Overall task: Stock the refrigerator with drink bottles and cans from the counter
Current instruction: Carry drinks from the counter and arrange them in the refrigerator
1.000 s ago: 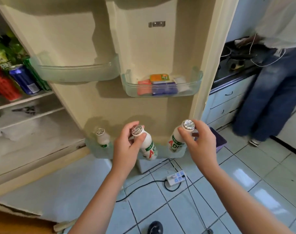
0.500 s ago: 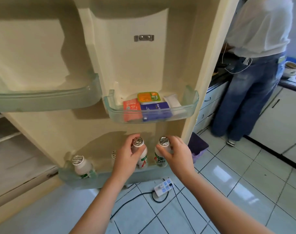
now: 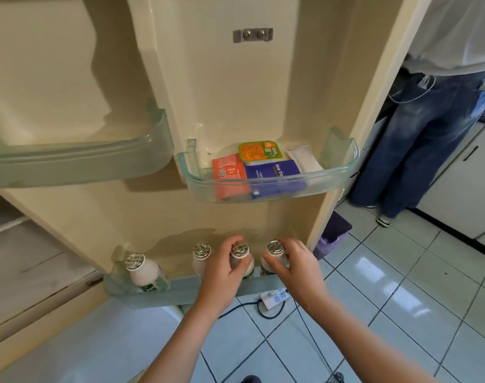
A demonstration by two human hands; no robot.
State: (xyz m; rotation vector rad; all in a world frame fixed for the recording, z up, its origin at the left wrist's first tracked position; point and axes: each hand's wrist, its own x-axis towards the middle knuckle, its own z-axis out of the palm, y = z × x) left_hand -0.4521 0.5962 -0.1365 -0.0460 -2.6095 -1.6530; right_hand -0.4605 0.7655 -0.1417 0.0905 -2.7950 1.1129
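Down at the bottom door shelf [image 3: 180, 293], grips the first bottle [image 3: 240, 249] round the neck with the left hand [image 3: 222, 275], fingers curled just under the foil cap. Pinches the second bottle [image 3: 275, 247] below its cap with the right hand [image 3: 295, 268], thumb and fingertips closed on it. Holds both upright, lower halves down behind the shelf's front rail; cannot tell whether fully seated on the shelf floor. Places them just beside a third bottle [image 3: 201, 254]; leaves a fourth bottle [image 3: 141, 272] well apart at the left end.

As a judgement on risk: lets go before the bases land and tips a tall, narrow bottle against its neighbour or out over the low rail, down toward the tiled floor and the power strip [image 3: 274, 295] lying just below. Clips the third bottle with the left knuckles on withdrawal and topples the row. Drags a bottle back up by the foil cap if lifting before opening the fingers. Swings the door afterwards and slides loose bottles across the wide gap. Calls for a gentle press down, a clean spread of the fingers, then a straight lift away.
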